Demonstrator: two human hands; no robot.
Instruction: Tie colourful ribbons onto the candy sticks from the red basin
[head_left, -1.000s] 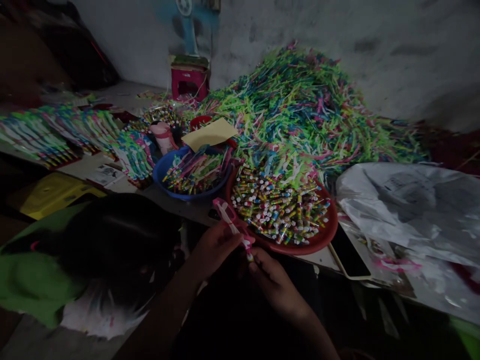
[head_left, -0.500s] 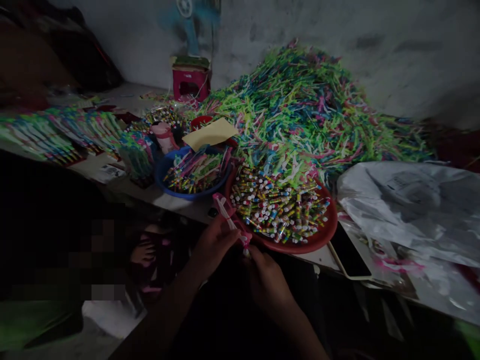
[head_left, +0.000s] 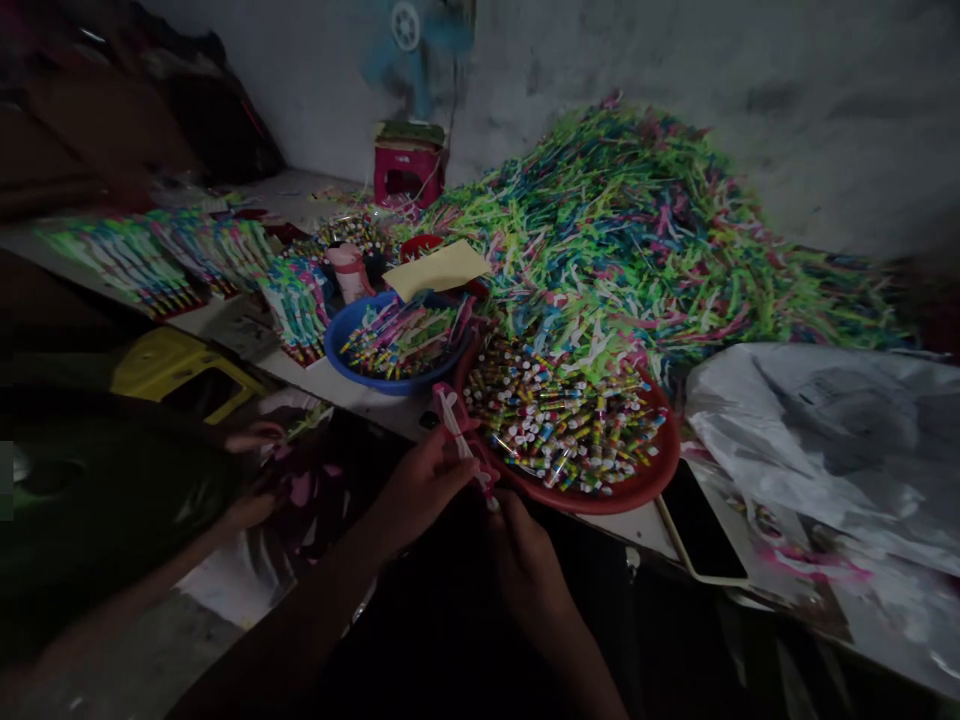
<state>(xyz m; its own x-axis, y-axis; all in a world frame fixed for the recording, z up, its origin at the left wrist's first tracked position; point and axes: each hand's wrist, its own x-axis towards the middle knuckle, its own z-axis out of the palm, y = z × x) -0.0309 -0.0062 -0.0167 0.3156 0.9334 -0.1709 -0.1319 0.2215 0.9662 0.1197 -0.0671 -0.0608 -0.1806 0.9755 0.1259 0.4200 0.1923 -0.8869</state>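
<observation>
My left hand (head_left: 429,476) pinches a thin pink plastic strip with a white length along it (head_left: 454,420), which slants up and leftward past my fingers. Just below, my right hand (head_left: 531,560) is closed on a small white-ended tube (head_left: 493,504) at the strip's lower end; most of this tube is hidden by my fingers. Both hands are close together in front of the table edge. Beyond them stands a red basin (head_left: 666,478) full of short colourful tubes with white ends (head_left: 555,415).
A blue basin (head_left: 351,372) holds tubes with strips. Behind lies a big heap of colourful strips (head_left: 622,230). At right are a phone (head_left: 705,525) and a white plastic bag (head_left: 817,420). A co-worker's hands (head_left: 259,470) are at left, near a yellow stool (head_left: 169,360).
The view has shifted left, so the table things appear further right. The co-worker at left has moved, showing the yellow stool. My hands keep nearly the same hold.
</observation>
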